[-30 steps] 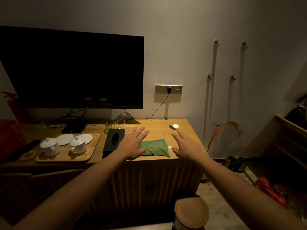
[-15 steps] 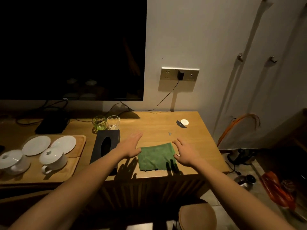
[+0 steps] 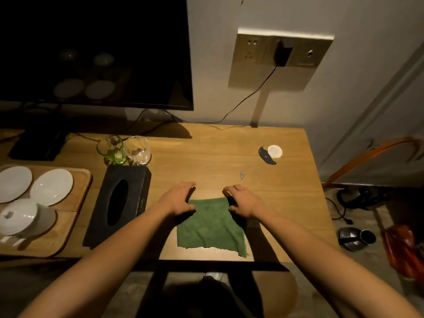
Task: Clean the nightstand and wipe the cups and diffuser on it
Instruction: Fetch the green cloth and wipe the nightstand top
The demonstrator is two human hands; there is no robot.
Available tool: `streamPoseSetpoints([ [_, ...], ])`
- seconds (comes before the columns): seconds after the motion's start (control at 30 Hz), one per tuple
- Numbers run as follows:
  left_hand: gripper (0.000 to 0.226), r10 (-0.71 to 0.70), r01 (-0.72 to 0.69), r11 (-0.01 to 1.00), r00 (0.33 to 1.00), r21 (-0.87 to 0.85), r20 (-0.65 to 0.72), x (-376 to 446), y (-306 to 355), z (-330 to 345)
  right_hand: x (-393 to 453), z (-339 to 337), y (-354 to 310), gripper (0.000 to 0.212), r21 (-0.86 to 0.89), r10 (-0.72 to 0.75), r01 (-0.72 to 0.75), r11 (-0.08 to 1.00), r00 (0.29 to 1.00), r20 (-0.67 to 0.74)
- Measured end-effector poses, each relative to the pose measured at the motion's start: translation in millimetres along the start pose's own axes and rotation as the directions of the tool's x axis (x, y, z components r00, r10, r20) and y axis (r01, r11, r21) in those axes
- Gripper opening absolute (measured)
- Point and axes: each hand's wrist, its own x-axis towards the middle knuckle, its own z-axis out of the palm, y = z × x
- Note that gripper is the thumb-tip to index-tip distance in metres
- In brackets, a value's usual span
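left hand (image 3: 177,201) grip | right hand (image 3: 244,202) grip | green cloth (image 3: 211,228) far corners

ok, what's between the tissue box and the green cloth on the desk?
Head view: only the left hand and its forearm, which cross that strip of bare wood between the black tissue box and the green cloth. The hand rests on the cloth's far left corner.

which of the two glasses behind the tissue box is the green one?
The left glass, nearer the TV. It has a green tint and base; the right glass, touching it, is clear. Both stand upright behind the tissue box.
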Motion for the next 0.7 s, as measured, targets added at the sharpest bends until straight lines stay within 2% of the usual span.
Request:
streamPoseSetpoints([
  [0.13, 0.082, -0.002, -0.003, 0.994, 0.999, 0.111, 0.045, 5, -7, 20, 6, 4, 11, 0.070, 0.010, -0.019, 0.018, 1.000, 0.998, 0.056],
  [0.2, 0.074, -0.022, 0.018, 0.996, 0.999, 0.089, 0.045, 11, -10, 23, 9, 6, 14, 0.066, 0.054, -0.022, 0.017, 0.998, 0.996, 0.086],
  [0.3, 0.052, -0.076, 0.068, 0.996, 0.987, 0.063, 0.139, 22, -12, 18, 13, 8, 16, 0.045, 0.125, -0.006, -0.006, 0.992, 0.996, 0.094],
  [0.37, 0.042, -0.078, 0.062, 0.994, 0.978, 0.085, 0.193, 23, -12, 17, 13, 10, 14, 0.031, 0.107, 0.010, -0.020, 0.994, 0.995, 0.096],
  [0.43, 0.034, -0.045, 0.029, 0.996, 0.980, 0.083, 0.196, 23, -11, 20, 11, 13, 12, 0.030, 0.093, 0.011, -0.020, 0.995, 0.996, 0.092],
  [0.5, 0.030, -0.003, -0.015, 0.996, 0.981, 0.088, 0.195, 22, -11, 21, 8, 15, 10, 0.032, 0.107, 0.012, -0.020, 0.994, 0.997, 0.078],
  [0.6, 0.031, 0.040, -0.053, 0.997, 0.970, 0.048, 0.240, 18, -14, 11, 0, 13, 8, 0.022, 0.231, 0.044, -0.055, 0.971, 0.998, 0.054],
  [0.7, 0.028, 0.047, -0.042, 0.999, 0.962, -0.024, 0.268, 19, -14, -6, -12, 6, 9, 0.017, 0.280, 0.066, -0.066, 0.958, 0.998, 0.010],
])
